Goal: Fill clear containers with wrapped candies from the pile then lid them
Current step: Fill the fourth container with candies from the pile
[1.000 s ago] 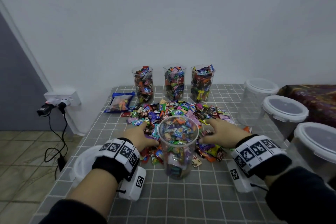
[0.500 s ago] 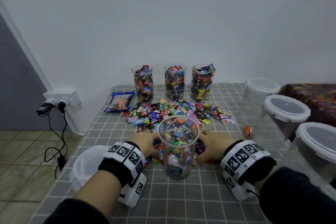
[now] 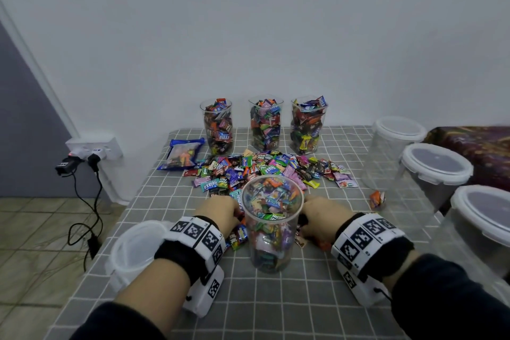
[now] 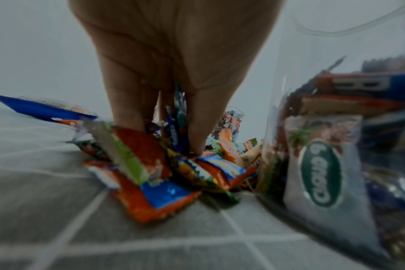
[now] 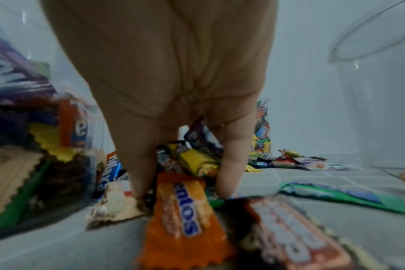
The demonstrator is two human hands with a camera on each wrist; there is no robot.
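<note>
A tall clear container point(image 3: 271, 251), nearly full of wrapped candies, stands on the grey checked table between my hands. The candy pile point(image 3: 265, 171) spreads just behind it. My left hand point(image 3: 220, 210) is at the container's left side; in the left wrist view its fingers point(image 4: 130, 113) and thumb curl down around a bunch of wrappers point(image 4: 150, 160) beside the container wall point(image 4: 335, 127). My right hand point(image 3: 320, 215) is at the container's right side, and its digits point(image 5: 229, 160) clamp several candies point(image 5: 192, 160), with an orange wrapper point(image 5: 183, 210) in front.
Three filled containers point(image 3: 265, 127) line the back wall. Three lidded empty tubs point(image 3: 433, 174) stand along the right. A white lid point(image 3: 132, 248) lies at the left table edge, a blue bag point(image 3: 182, 154) at back left, and a stray orange candy point(image 3: 376, 199) at the right.
Both hands have drawn back from the pile toward me, dragging candies to either side of the container, and their fingers have curled in around them.
</note>
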